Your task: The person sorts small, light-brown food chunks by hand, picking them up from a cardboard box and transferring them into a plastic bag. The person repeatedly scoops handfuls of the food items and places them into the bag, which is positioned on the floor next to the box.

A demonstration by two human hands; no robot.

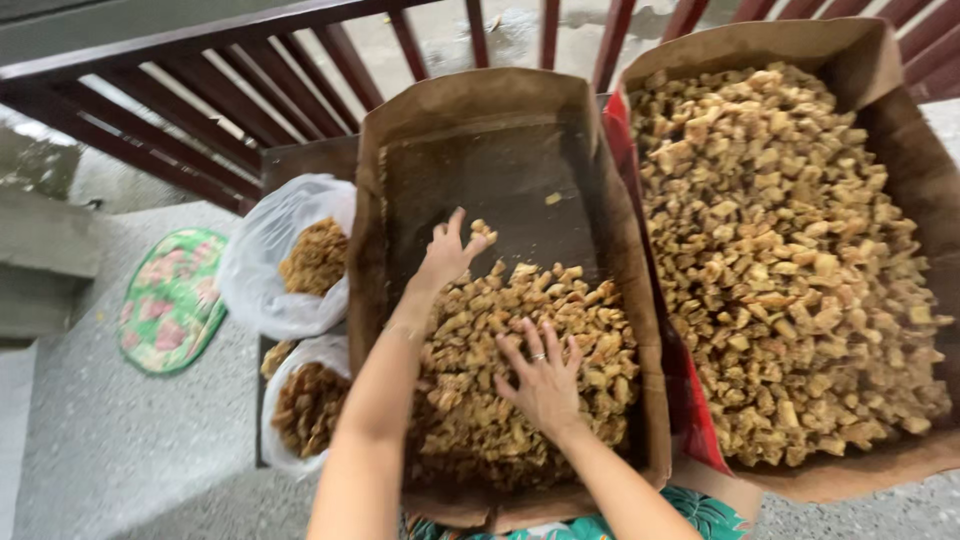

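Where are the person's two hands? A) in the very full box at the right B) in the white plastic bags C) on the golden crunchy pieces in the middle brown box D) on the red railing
C: the left hand and the right hand both lie spread on the golden pieces inside the middle box, away from the plastic bags and the fuller box.

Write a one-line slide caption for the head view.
Both hands, left hand and right hand, spread over fried golden chunks in a cardboard tray.
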